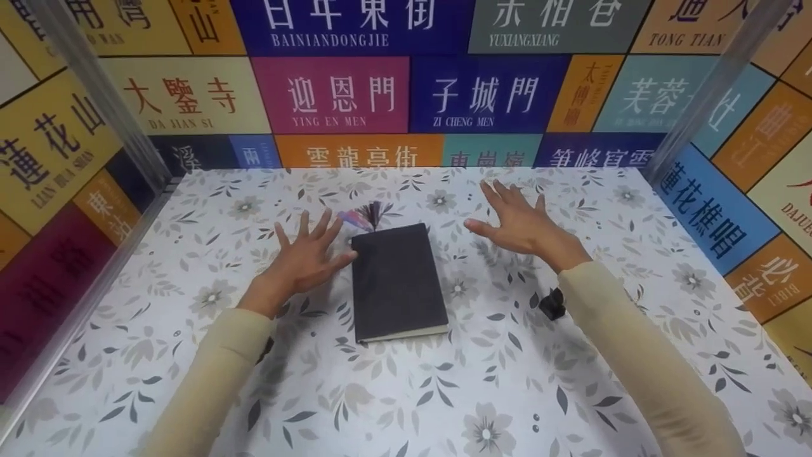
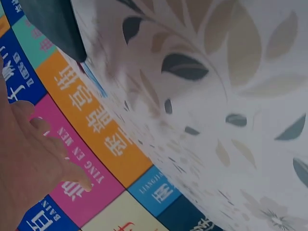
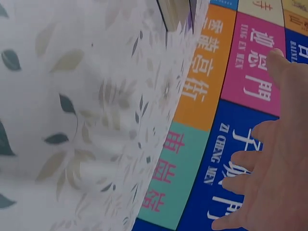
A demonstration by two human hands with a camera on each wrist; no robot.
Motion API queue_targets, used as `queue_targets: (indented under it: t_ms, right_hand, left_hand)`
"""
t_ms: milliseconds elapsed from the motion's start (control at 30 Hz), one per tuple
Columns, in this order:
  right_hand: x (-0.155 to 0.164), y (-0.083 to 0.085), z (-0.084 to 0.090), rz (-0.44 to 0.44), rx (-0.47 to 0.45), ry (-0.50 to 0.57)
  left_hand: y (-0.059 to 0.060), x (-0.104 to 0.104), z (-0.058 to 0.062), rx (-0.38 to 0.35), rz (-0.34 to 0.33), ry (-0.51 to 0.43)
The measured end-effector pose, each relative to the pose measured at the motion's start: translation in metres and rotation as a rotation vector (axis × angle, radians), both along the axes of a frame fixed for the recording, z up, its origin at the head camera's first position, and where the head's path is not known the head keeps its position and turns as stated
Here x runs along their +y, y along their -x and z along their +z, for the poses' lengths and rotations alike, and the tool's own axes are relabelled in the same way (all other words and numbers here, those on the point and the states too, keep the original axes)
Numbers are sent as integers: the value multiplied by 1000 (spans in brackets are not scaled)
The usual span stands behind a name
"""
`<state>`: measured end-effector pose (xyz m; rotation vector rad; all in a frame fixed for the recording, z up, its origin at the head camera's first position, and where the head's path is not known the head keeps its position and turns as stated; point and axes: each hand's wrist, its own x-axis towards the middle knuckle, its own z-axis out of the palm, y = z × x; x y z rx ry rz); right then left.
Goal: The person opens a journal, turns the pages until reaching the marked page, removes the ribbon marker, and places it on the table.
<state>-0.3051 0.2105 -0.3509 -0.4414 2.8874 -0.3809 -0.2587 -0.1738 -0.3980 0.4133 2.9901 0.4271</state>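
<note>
- We see a closed black rectangular notebook (image 1: 396, 282) lying mid floral-papered counter (image 1: 495, 381).
- Left hand (image 1: 304, 257): fingers spread, empty, thumb just beside its edge.
- Right hand (image 1: 517, 222): splayed open, empty, apart from it.

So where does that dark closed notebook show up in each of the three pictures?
Head view: the dark closed notebook lies mid-table between the two open hands, a tassel at its far end.
Left wrist view: only a dark corner at the top left.
Right wrist view: just its page edge at the top centre.
Shared landmark: the pink wall panel reading YING EN MEN.
</note>
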Motion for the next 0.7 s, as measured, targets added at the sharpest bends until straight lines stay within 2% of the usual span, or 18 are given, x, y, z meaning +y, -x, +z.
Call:
queue_targets:
  t_ms: [300,467,700]
  right_hand:
    - [-18,-15,-20,58,3,58]
    - [-29,-25,-29,81,-3,92]
    - [-42,-35,-40,89,-18,179]
  left_hand:
    - [-14,17,-11,-25,-35,-66]
    - [-25,28,-18,-9,-36,-122]
    - [-35,46,-26,-14,-55,-84]
